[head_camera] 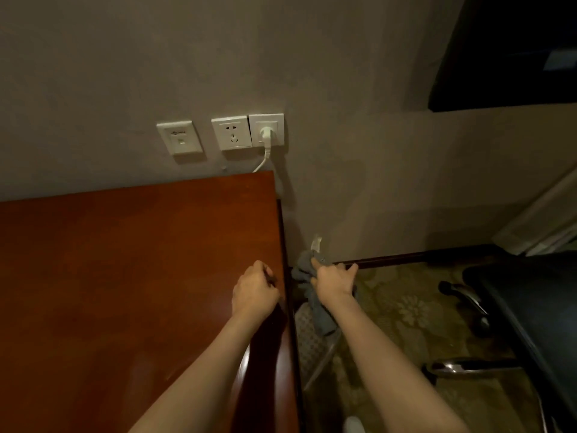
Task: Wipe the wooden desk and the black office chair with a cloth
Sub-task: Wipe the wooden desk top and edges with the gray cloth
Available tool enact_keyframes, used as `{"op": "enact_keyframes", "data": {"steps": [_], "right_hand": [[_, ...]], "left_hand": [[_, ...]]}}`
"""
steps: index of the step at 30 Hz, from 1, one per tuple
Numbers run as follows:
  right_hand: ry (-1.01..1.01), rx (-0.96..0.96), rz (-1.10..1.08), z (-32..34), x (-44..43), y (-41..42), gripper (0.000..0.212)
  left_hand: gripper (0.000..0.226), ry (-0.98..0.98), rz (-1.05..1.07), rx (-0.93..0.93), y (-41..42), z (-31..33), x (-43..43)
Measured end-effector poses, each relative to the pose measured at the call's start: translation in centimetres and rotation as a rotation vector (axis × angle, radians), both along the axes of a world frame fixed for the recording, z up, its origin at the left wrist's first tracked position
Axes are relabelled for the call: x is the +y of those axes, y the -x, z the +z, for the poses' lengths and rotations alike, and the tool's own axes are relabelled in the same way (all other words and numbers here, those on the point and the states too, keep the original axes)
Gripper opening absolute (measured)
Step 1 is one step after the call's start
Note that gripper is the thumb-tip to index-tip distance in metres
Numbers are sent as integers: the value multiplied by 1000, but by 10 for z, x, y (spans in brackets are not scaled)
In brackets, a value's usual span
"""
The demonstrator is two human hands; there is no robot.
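The reddish-brown wooden desk fills the lower left, its right edge running down the middle of the view. My left hand rests on the desk top near that edge, fingers curled, nothing visible in it. My right hand is just past the edge, below desk-top level, gripping a grey cloth that hangs against the desk's right side. The black office chair stands at the right, partly cut off, with a chrome base.
A grey wall with three white socket plates rises behind the desk; a white plug and cable drop behind the desk's corner. Patterned carpet covers the floor. A dark baseboard runs along the wall. A dark screen is at top right.
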State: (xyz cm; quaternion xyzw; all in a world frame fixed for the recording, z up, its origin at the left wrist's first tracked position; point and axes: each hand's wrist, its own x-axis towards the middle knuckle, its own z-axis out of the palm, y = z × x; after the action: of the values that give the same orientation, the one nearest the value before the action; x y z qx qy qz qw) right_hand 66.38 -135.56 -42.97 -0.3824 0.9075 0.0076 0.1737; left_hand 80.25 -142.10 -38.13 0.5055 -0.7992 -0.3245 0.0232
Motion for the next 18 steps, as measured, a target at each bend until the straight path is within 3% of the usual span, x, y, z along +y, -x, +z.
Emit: {"op": "enact_keyframes", "data": {"steps": [4, 18], "right_hand": [[115, -108, -165, 18, 4, -13, 48], [306, -216, -348, 72, 20, -30, 47]], "left_hand": [[17, 22, -48, 40, 3, 18, 4], [21, 118, -90, 89, -16, 74, 13]]}}
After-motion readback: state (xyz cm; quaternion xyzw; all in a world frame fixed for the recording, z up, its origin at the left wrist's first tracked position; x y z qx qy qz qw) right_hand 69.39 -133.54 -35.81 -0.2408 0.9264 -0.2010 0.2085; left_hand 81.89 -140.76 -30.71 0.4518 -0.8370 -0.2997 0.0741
